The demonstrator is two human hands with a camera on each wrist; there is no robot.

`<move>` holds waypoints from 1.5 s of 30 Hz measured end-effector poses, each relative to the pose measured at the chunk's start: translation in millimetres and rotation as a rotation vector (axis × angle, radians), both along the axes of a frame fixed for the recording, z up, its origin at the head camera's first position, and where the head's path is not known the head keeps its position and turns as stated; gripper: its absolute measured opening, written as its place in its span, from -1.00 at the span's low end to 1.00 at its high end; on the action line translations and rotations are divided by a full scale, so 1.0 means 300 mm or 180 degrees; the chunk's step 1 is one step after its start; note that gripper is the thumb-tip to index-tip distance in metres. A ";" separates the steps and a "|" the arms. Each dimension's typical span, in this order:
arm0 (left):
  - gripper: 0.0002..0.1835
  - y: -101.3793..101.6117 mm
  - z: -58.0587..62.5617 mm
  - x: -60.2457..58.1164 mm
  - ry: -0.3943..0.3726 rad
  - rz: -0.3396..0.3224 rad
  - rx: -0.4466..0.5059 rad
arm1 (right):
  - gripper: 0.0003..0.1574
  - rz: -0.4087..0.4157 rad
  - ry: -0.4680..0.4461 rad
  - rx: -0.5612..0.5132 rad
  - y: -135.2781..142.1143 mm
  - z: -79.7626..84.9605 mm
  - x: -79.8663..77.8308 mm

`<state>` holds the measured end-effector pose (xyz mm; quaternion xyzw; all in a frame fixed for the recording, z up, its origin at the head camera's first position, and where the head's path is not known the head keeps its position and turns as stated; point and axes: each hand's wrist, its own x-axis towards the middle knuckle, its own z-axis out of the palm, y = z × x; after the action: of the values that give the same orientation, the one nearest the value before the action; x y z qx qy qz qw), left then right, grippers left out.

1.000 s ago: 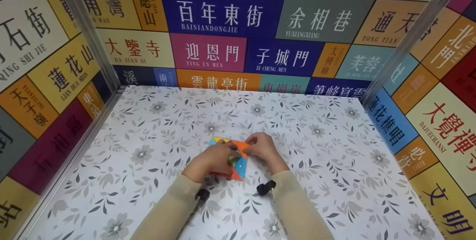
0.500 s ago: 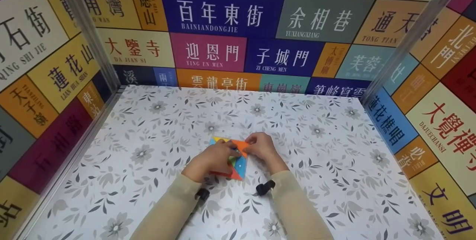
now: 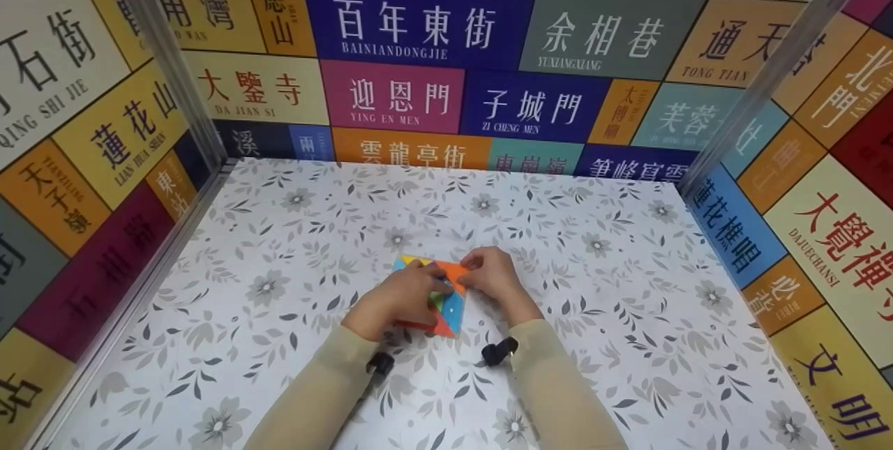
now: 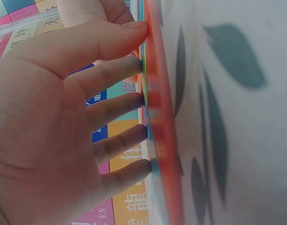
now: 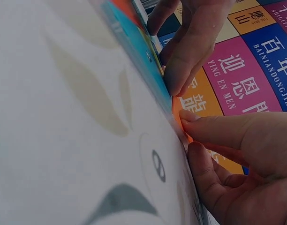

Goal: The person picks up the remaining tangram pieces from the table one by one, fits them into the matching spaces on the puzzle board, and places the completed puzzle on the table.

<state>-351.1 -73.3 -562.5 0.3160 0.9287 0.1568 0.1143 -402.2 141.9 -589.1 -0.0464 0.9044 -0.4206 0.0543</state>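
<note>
A square tangram of flat coloured pieces lies on the table in the head view. Its blue piece (image 3: pixel 452 309), orange piece (image 3: pixel 453 271), yellow piece (image 3: pixel 413 261) and red piece (image 3: pixel 442 328) show around my left hand (image 3: pixel 401 296), which covers much of the square. That hand's fingers are spread and fairly straight, with fingertips (image 4: pixel 139 99) resting on the pieces in the left wrist view. At the far right corner, my right hand (image 3: pixel 494 277) pinches the orange piece between thumb and forefinger. The right wrist view shows the thumb (image 5: pixel 214 129) over that orange corner.
The white tabletop (image 3: pixel 335 227) has a grey leaf and flower print. Walls of coloured place-name panels (image 3: pixel 425 24) enclose the back and both sides, with clear posts (image 3: pixel 739 101) at the back corners. A small black device (image 3: pixel 500 351) sits at the right cuff.
</note>
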 end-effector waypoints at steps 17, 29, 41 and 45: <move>-0.37 0.000 0.007 -0.003 -0.0051 0.0094 -0.0006 | -0.72 0.0013 0.0012 -0.0060 -0.002 0.002 -0.001; -0.40 0.003 -0.001 0.000 -0.0038 0.0087 0.0026 | -0.82 0.0288 0.0153 0.0350 0.002 0.013 0.008; -0.37 -0.001 -0.003 -0.002 0.0104 -0.0026 -0.0019 | -0.81 0.0172 0.0106 0.0248 0.003 0.004 0.006; -0.39 -0.002 -0.002 -0.001 0.0041 0.0013 -0.0019 | -0.83 0.0141 0.0130 0.0205 0.004 0.000 0.004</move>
<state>-351.5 -74.1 -563.0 0.3148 0.9305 0.1522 0.1090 -401.0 143.1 -589.0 -0.0732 0.9172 -0.3889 0.0466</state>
